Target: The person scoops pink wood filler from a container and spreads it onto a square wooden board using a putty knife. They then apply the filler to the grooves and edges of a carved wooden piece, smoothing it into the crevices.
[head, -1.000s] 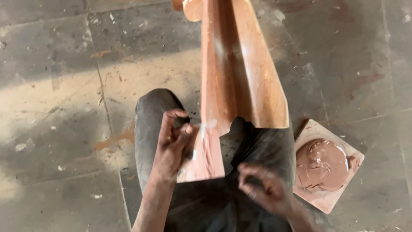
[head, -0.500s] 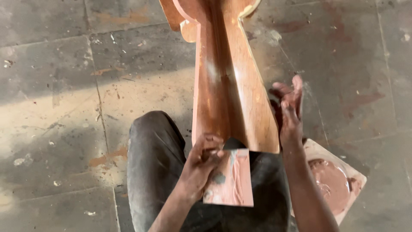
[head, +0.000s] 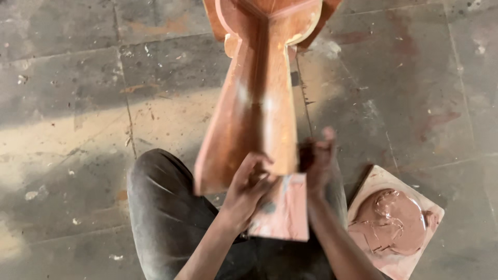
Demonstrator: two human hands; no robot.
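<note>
A: Count first. One long reddish-brown wooden piece (head: 254, 103), trough-like in section, with a shaped, curved head at the top of the view. One square tile (head: 395, 224) on the floor, carrying one mound of reddish-brown paste (head: 390, 222). Two hands, both the person's own.

B: Anything else?

A: One knee in dark trousers (head: 166, 207), lower left. Grey stone floor (head: 67, 119), dusty, with slab joints and pale specks.

B: Where does the wooden piece sit?

A: It runs from the top edge down the middle of the view, its near end over the person's lap. The lowest part is paler and pinkish, smeared. The tile lies well to its right, apart from it.

B: Left hand (head: 248, 187)?

A: Comes up from the bottom edge, forearm slanting right. It grips the near end of the wood, fingers (head: 257, 163) curled over the face of the piece, a dark smudge just below the palm.

B: Right hand (head: 317, 162)?

A: Forearm rises from lower right. The hand is against the right edge of the wood near its lower end, fingers pointing up and close together. It is motion-blurred; I cannot tell whether it clasps the edge or only presses flat on it.
</note>
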